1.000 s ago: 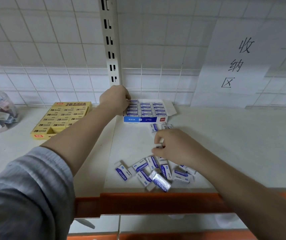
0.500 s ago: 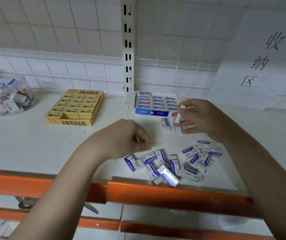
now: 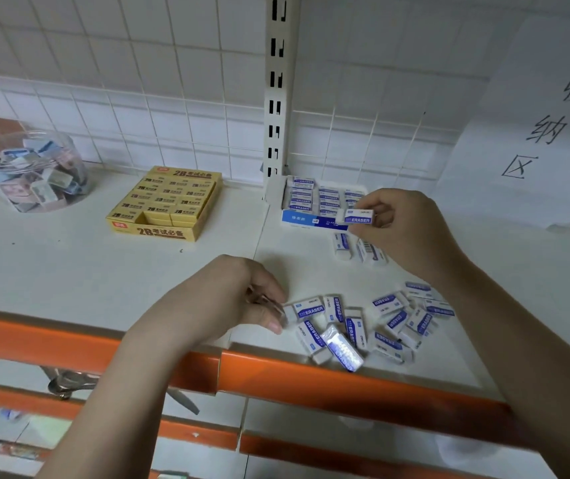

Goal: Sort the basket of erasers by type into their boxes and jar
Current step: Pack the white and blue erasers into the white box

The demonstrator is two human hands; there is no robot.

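A white rectangular eraser in a blue-and-white paper sleeve [image 3: 357,216] is pinched between the thumb and curled fingers of the right hand [image 3: 402,229], right of centre in the frame. It is held level, just in front of the open blue-and-white cardboard box [image 3: 311,202], in which rows of like erasers are packed. Two more sleeved erasers [image 3: 359,248] are seen lying on the white shelf [image 3: 69,264] just below that hand.

The left hand [image 3: 228,302] is placed at the lower centre, fingers curled, its fingertips touching a sleeved eraser [image 3: 306,310] at the left edge of a loose pile of blue-and-white erasers [image 3: 373,326]. Whether that eraser is actually gripped cannot be told. The pile is spread near the orange front rail [image 3: 311,378] of the shelf.

A yellow cardboard box of yellow-sleeved erasers [image 3: 166,202] is set left of centre, well apart from the blue box. A clear plastic jar holding mixed erasers [image 3: 31,174] is seen lying at the upper left. A white slotted upright [image 3: 276,84] stands behind the blue box, and a paper sign with black characters [image 3: 535,126] is fixed at the upper right.
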